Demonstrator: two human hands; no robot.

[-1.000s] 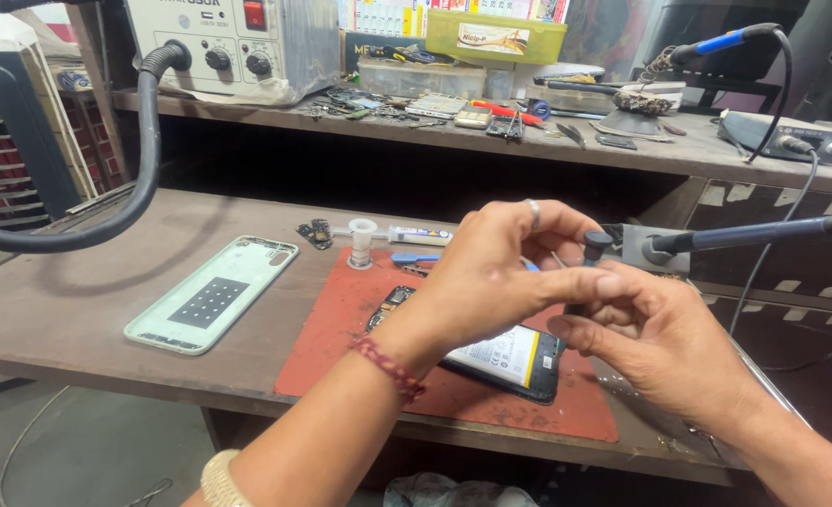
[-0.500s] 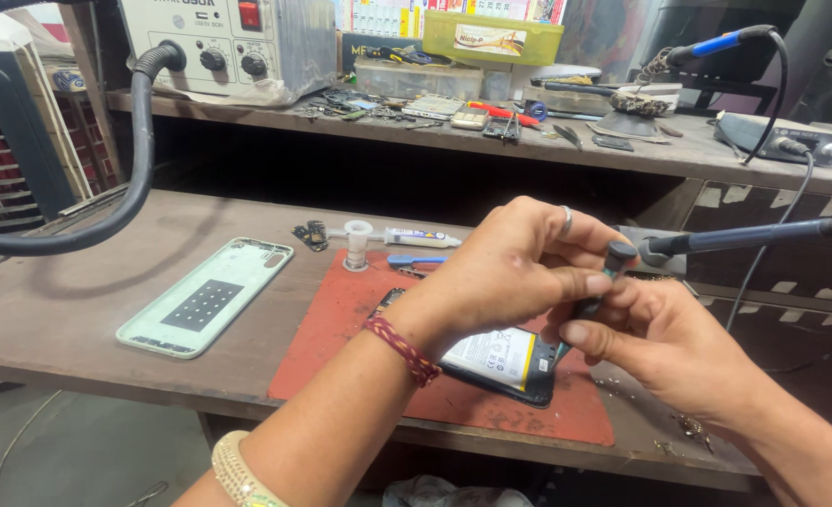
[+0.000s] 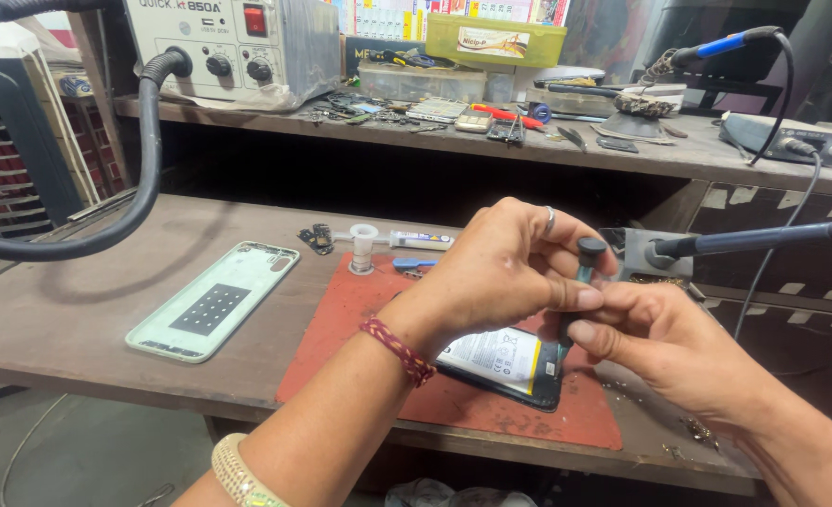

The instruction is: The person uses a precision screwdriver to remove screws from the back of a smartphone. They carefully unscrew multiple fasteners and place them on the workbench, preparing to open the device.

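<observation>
Pinching a small dark-capped screwdriver (image 3: 585,272) near its top, left hand (image 3: 505,277) curled over it, thumb and fingertips pressed on the shaft, a ring on one finger and a red thread band around the wrist. Met from the other side by right hand (image 3: 665,343), thumb and forefinger closed on the same shaft just below the left thumb, the two hands touching there. Held upright, cap above the knuckles, lower end pointing down at an opened phone (image 3: 500,361) with its back off and a pale battery label showing. Lay flat, that phone, on a red work mat (image 3: 360,310), partly hidden under the left wrist. Could not tell whether the tip touched the phone, hidden as it was behind the fingers.

Left of the mat, well apart from the hands, rested a pale green phone back cover (image 3: 211,300) with a dark patch in its middle, flat on the wooden bench (image 3: 59,310). At the mat's far edge stood a small white bottle (image 3: 363,246), beside it a white tube (image 3: 421,240) lying on its side. Crossing the bench at the left, curved a thick black hose (image 3: 144,160), running up to a grey hot-air station (image 3: 233,47) on the upper shelf. To the right, just beyond the hands, jutted a soldering iron (image 3: 763,239) in its holder, handle dark, cable trailing off. Cluttered with small tools and parts, the shelf behind.
</observation>
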